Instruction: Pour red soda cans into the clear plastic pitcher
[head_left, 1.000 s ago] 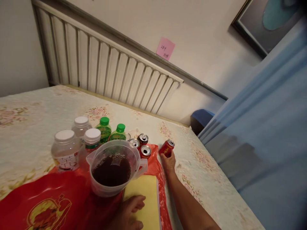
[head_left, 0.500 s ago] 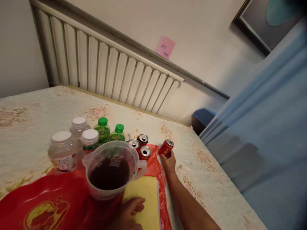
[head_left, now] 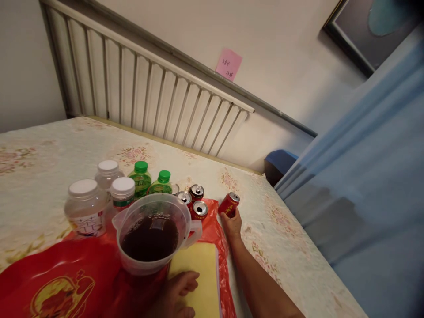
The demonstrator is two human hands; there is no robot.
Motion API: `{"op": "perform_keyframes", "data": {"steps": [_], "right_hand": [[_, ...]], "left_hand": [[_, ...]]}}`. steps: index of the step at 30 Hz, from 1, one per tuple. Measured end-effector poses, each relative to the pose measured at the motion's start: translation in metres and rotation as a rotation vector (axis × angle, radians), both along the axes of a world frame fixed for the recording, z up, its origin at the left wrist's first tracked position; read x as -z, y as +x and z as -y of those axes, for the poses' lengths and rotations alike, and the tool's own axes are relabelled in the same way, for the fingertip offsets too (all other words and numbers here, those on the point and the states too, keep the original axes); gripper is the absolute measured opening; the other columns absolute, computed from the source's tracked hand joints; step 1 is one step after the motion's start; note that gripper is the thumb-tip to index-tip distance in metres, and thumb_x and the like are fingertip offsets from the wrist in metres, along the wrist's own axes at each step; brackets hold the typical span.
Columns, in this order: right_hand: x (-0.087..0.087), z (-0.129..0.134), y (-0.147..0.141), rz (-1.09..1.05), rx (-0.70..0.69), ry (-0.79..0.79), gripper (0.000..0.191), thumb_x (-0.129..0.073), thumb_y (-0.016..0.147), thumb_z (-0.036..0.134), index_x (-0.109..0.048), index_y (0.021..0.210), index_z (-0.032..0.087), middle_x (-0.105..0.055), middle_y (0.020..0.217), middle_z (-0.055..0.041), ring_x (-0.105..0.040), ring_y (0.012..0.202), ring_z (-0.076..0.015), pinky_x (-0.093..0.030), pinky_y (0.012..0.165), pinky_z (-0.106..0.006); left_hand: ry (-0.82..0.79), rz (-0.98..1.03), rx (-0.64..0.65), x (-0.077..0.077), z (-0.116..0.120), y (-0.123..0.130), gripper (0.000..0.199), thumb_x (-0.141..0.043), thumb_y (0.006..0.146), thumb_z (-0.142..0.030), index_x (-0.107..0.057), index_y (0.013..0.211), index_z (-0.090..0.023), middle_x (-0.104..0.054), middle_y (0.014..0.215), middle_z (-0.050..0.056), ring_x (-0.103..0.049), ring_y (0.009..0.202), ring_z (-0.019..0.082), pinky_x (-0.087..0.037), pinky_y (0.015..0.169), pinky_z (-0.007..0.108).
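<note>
My right hand [head_left: 232, 225] is wrapped round a red drink can [head_left: 229, 204], which leans slightly at the edge of a red plastic sheet [head_left: 212, 223]. Low in the view, my left hand [head_left: 180, 289] is over yellow paper [head_left: 205, 269], fingers loosely bent and apart, with nothing seen in it. Just beyond it stands a clear plastic measuring jug [head_left: 195, 232] of dark brown liquid [head_left: 150, 243]. Several cans are grouped behind the jug's handle, among them an opened can [head_left: 200, 210] and a dark-topped can [head_left: 196, 191].
A large red tray [head_left: 62, 258] lies at the lower left. Behind it are a labelled jar [head_left: 85, 210], two more white-lidded jars and two green-capped bottles [head_left: 141, 179]. A floral cloth [head_left: 278, 216] covers the surface. A radiator [head_left: 145, 84] and blue curtain [head_left: 374, 176] border it.
The view has shifted very slightly. Both hands, the held can and the jug keep practically the same places.
</note>
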State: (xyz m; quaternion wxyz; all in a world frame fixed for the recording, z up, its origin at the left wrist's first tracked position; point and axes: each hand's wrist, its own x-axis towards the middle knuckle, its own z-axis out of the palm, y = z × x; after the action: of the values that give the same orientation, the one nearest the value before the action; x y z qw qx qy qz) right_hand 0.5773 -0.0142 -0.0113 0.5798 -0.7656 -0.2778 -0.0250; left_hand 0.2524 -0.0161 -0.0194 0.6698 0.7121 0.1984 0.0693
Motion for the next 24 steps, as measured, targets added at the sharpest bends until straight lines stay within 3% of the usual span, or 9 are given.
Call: {"op": "perform_keyframes", "data": {"steps": [6, 14, 24], "right_hand": [[0.001, 0.005, -0.003, 0.011, -0.008, -0.014, 0.046, -0.073, 0.061, 0.037, -0.064, 0.101, 0.015, -0.074, 0.094, -0.0081, -0.066, 0.081, -0.0257, -0.051, 0.071, -0.033], [0.001, 0.027, -0.019, 0.036, -0.03, -0.034, 0.04, -0.072, 0.061, 0.031, -0.064, 0.097, 0.016, -0.072, 0.089, -0.0059, -0.064, 0.078, -0.0235, -0.051, 0.07, -0.031], [0.003, 0.035, -0.025, 0.066, -0.012, -0.063, 0.04, -0.072, 0.061, 0.031, -0.065, 0.097, 0.016, -0.072, 0.088, -0.0051, -0.063, 0.076, -0.0227, -0.05, 0.068, -0.031]], "left_hand": [[0.014, 0.045, -0.051, -0.001, 0.003, 0.004, 0.064, -0.056, 0.072, -0.028, -0.048, 0.135, -0.02, -0.061, 0.13, 0.011, -0.056, 0.12, 0.026, -0.042, 0.107, 0.04], [-0.031, 0.007, -0.028, -0.019, -0.002, 0.004, 0.065, -0.058, 0.069, -0.026, -0.052, 0.134, -0.024, -0.063, 0.129, 0.008, -0.054, 0.121, 0.027, -0.039, 0.109, 0.041], [-0.008, 0.039, -0.047, -0.01, -0.001, 0.006, 0.062, -0.055, 0.07, -0.019, -0.051, 0.132, -0.022, -0.063, 0.128, 0.009, -0.056, 0.119, 0.024, -0.042, 0.106, 0.04]]}}
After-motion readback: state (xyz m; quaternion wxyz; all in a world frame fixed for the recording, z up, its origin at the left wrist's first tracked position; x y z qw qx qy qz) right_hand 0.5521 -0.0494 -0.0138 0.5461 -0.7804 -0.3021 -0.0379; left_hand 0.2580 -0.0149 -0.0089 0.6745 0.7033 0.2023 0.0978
